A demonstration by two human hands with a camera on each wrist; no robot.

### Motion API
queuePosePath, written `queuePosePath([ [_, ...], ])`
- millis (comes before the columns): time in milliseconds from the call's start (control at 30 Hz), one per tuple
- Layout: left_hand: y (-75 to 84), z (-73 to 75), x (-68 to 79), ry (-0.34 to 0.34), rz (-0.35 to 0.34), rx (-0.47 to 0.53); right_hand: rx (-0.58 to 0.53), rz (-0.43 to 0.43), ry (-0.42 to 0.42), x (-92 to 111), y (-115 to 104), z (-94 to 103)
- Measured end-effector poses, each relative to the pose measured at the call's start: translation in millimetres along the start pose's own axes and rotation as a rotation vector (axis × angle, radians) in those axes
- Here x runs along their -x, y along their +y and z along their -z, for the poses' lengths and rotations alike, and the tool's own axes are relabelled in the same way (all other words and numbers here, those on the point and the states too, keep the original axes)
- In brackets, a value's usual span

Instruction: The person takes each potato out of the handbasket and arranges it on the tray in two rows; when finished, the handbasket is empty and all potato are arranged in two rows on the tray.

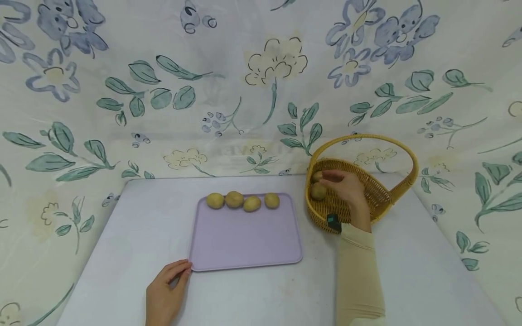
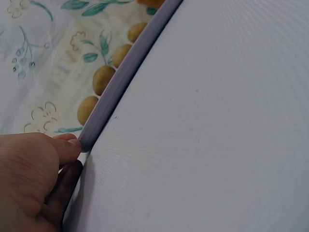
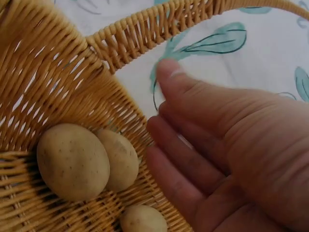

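While the left hand [image 1: 168, 290] pinched the near left corner of the purple tray [image 1: 244, 240], the right hand [image 1: 346, 186] was inside the yellow basket [image 1: 376, 194]. Its thumb and fingers were apart and held nothing. Three potatoes [image 3: 73, 162] lay in the basket just beside that hand, and four more potatoes [image 1: 234, 199] sat in a row along the tray's far edge. The step in hand looked like reaching for a potato, though I could not tell which one. The next move seemed to need the right fingers to wrap round one potato, with the left hand holding the tray steady.
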State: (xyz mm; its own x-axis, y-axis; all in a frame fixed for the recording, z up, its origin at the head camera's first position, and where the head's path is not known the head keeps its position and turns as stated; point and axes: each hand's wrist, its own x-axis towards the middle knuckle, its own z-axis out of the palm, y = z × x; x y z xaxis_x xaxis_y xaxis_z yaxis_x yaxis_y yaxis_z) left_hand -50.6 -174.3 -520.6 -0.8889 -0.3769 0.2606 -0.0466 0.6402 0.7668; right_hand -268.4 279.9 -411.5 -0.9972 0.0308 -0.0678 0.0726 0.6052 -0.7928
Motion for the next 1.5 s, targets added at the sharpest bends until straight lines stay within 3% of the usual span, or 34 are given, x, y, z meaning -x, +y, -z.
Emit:
queuePosePath([
  [267,1.1,0.9,0.5,-0.002,-0.010,0.009,0.003,0.030,-0.063,-6,12,-6.2],
  [633,2.4,1.3,0.4,0.005,-0.011,0.003,0.111,0.136,-0.071,-15,22,-11.5],
  [967,1.8,0.5,-0.2,0.005,-0.014,0.009,0.151,0.005,-0.130,-14,22,-13.5],
  [1500,1.8,-1.0,-0.3,-0.011,0.033,-0.019,0.236,0.042,-0.155,-13,27,-13.2],
])
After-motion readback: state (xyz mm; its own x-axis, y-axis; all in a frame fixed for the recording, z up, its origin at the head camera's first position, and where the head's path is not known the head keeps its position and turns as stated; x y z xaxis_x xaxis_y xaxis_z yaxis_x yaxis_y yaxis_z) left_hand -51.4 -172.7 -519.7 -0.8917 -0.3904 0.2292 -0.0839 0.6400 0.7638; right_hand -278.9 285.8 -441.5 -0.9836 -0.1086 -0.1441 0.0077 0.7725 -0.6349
